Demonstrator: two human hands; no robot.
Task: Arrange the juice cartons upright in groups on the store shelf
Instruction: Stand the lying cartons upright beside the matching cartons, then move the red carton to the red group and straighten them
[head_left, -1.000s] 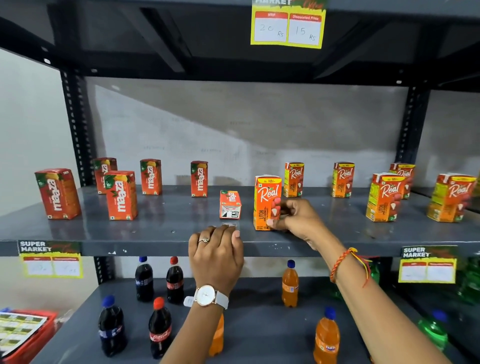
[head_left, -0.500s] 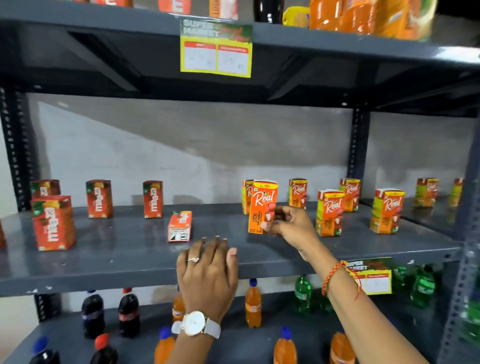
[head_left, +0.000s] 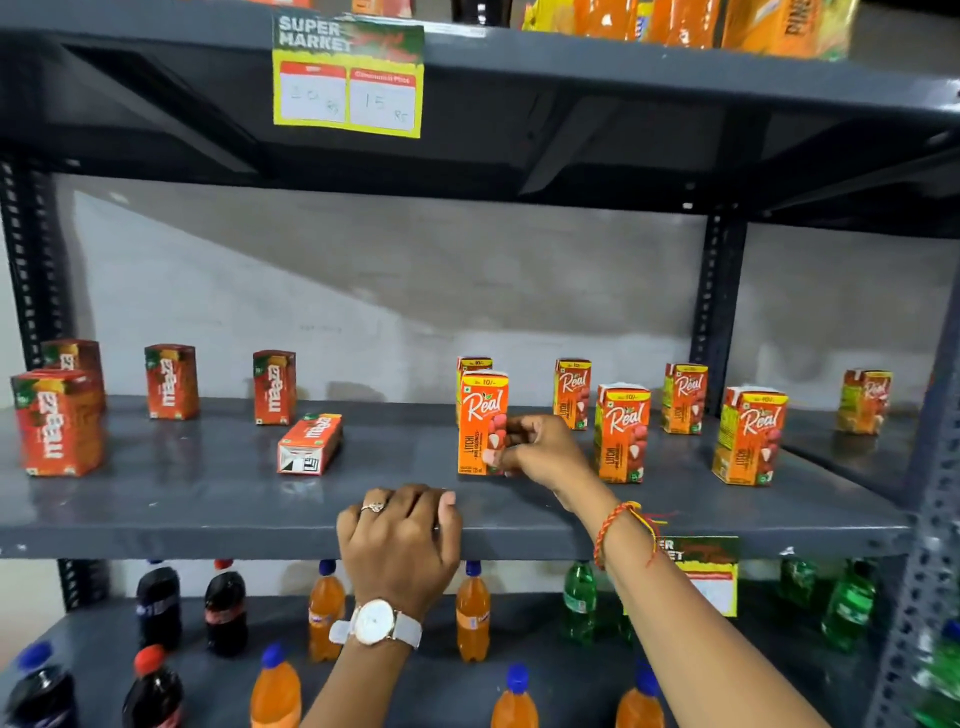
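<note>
My right hand (head_left: 540, 449) grips an orange Real carton (head_left: 480, 421) that stands upright on the grey middle shelf (head_left: 208, 499). Several other Real cartons stand upright to its right, the nearest (head_left: 622, 434) close beside my wrist. On the left, red Maaza cartons stand upright, one large (head_left: 57, 423) at the front left. One Maaza carton (head_left: 310, 442) lies on its side near the shelf's middle. My left hand (head_left: 402, 540) rests knuckles-up on the shelf's front edge, holding nothing.
Below, a lower shelf holds dark cola bottles (head_left: 158, 605), orange soda bottles (head_left: 471, 613) and green bottles (head_left: 579, 603). A yellow price tag (head_left: 347, 78) hangs from the upper shelf. A dark upright post (head_left: 719, 312) divides the shelf from a bay at the right.
The view shifted right and up. My right hand lifted the Real carton, carried it to the right and set it down in front of another Real carton. My left hand stayed on the shelf edge.
</note>
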